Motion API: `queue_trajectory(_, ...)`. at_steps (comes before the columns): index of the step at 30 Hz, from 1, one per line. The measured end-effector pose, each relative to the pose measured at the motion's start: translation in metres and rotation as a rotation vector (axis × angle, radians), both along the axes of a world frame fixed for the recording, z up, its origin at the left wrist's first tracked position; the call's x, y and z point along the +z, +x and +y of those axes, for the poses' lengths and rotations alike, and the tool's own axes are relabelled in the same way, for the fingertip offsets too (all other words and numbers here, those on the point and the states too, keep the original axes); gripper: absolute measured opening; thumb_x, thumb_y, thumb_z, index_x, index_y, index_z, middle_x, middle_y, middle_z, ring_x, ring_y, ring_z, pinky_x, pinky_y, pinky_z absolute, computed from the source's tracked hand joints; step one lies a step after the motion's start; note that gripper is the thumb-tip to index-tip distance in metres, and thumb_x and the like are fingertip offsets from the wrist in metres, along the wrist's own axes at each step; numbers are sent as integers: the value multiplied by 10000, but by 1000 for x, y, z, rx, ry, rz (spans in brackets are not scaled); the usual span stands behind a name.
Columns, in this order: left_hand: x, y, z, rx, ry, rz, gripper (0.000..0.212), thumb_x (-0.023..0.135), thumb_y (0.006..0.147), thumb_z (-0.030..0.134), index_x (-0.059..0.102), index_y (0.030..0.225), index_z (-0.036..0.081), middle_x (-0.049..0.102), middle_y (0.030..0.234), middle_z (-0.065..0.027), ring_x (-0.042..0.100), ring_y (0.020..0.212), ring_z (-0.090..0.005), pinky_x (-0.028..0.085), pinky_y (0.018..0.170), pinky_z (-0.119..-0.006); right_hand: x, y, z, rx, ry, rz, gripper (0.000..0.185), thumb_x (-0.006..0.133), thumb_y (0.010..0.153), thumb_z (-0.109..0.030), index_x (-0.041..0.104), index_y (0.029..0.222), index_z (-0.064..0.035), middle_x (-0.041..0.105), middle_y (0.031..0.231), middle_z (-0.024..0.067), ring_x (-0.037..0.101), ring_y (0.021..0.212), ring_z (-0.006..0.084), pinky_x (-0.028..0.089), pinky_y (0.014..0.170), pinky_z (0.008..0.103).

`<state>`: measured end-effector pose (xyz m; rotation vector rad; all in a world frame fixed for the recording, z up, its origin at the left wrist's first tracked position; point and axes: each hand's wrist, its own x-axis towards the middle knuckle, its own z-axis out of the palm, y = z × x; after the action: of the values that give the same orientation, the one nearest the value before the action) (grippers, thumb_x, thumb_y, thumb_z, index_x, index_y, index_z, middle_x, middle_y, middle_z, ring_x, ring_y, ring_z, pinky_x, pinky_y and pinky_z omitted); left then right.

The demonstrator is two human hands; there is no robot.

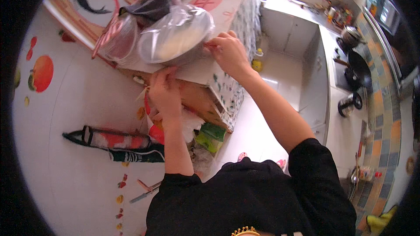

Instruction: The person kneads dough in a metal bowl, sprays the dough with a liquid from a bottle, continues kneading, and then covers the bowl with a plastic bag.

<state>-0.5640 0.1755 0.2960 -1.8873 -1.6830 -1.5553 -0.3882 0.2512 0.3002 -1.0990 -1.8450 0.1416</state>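
A bowl with something pale inside is covered by clear plastic film. It sits near the front end of a cabinet top spread with a printed cover. At the bowl's right rim my right hand has its thumb and fingertips pinched together on the film's edge. Below the bowl's near side, by the cabinet's front edge, is my left hand. Motion blurs it, and whether its fingers hold anything cannot be made out.
Left of the bowl stand a clear plastic container and a dark cloth. Bags hang or lie below the cabinet end. A yellow bottle stands on the floor. Across the aisle, the counter holds a wok, a kettle and a glass pot.
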Motion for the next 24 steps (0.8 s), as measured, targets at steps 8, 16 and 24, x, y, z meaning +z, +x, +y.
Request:
queue_trajectory(8,-6,30,-24,42,241,-42,181,480,698,-5,479,877,27,474,878,-86,454,848,-226,360,813,-365,-15,51,-45,282,-239,678,258,520,800,-110,500,1045,-33,608,983,57,539,871,113,399,745,260)
queue_trajectory(16,-63,187,-85,-752,-57,139,162,500,713,27,484,873,48,478,906,-95,438,907,-230,321,840,-355,-86,179,-183,74,-379,1112,288,486,840,-153,509,1103,-39,586,1035,71,524,987,139,398,840,286)
queue_trajectory(24,-137,329,-193,-1369,-402,311,290,514,724,-8,490,1013,11,511,1030,-143,428,1012,-290,313,884,-392,-173,272,-412,-546,-365,1304,293,456,847,-176,517,1101,-44,591,1029,67,527,971,138,391,788,267)
